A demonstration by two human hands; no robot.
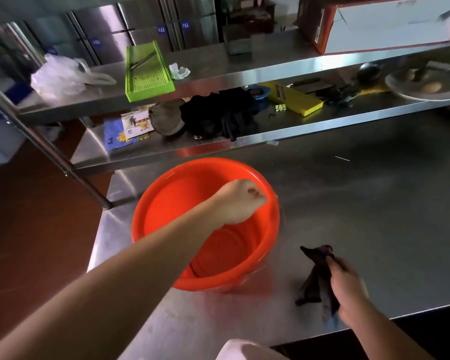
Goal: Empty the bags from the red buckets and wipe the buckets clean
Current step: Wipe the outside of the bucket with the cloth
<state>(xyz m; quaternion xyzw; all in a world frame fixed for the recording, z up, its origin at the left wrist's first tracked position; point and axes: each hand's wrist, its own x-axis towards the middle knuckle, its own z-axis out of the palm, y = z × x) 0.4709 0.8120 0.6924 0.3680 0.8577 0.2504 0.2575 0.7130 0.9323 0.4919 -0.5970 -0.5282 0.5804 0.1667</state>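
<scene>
Left hand [240, 201] fingers: hidden past red bucket [166, 203] far rim.
Dark cloth [316, 276]: lower end blurred.
Plate [400, 90]: cut off by right edge.

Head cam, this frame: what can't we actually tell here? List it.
- Left hand fingers: bent over the far rim of the red bucket, hidden behind the hand's back; grip unclear.
- Bucket floor: partly covered by the left forearm.
- Cloth: lower end hidden by the right hand.
- Blue labels on the far steel cabinets: too small and blurred to read.
- Plate contents: blurred, cut by the right edge.
</scene>
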